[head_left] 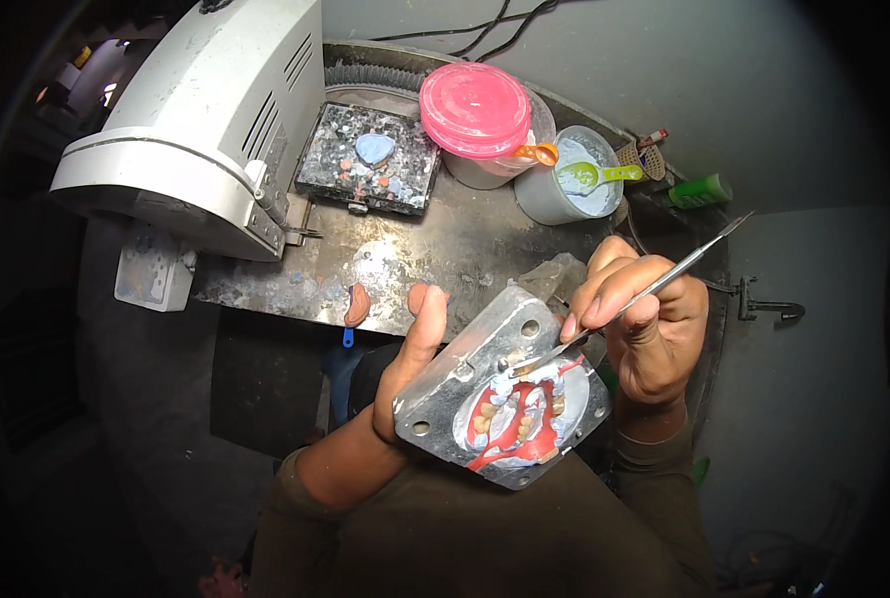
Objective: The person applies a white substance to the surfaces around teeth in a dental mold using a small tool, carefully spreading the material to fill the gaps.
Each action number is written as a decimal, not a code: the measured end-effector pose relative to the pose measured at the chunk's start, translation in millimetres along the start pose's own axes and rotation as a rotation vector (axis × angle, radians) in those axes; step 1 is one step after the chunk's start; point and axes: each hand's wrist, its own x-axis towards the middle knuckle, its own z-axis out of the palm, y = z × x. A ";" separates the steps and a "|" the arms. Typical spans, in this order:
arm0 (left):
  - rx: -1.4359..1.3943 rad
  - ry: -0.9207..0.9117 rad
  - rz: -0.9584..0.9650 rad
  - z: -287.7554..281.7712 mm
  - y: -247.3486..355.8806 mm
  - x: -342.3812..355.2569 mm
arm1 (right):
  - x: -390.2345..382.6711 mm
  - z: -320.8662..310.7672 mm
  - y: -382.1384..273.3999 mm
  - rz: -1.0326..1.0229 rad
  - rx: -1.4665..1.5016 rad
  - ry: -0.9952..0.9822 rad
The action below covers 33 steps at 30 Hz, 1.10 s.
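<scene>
My left hand (pixel 405 369) grips a grey metal plate (pixel 445 399) with holes near its corners, holding it tilted below the bench edge. Set in the plate is a white plaster mould (pixel 505 404) with red wax and tooth-coloured pieces. My right hand (pixel 654 324) is closed on a slim metal instrument (pixel 702 251), whose lower end touches the plate near the mould's upper rim. Behind my left thumb, two reddish-brown moulded pieces lie at the bench edge, one (pixel 358 307) with a blue handle, the other (pixel 418 297) partly hidden.
A white machine (pixel 186 100) stands at the bench's (pixel 246 284) left. Behind are a speckled black box (pixel 335 164), a pink-lidded tub (pixel 475 105), a powder tub with green scoop (pixel 555 204) and a green bottle (pixel 699 191). A grey wall (pixel 804 259) with a fitting rises at the right.
</scene>
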 end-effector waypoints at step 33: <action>0.949 0.268 0.336 23.3 -17.5 6.3 | -44.0 -21.6 -35.3 -0.437 -0.519 -0.051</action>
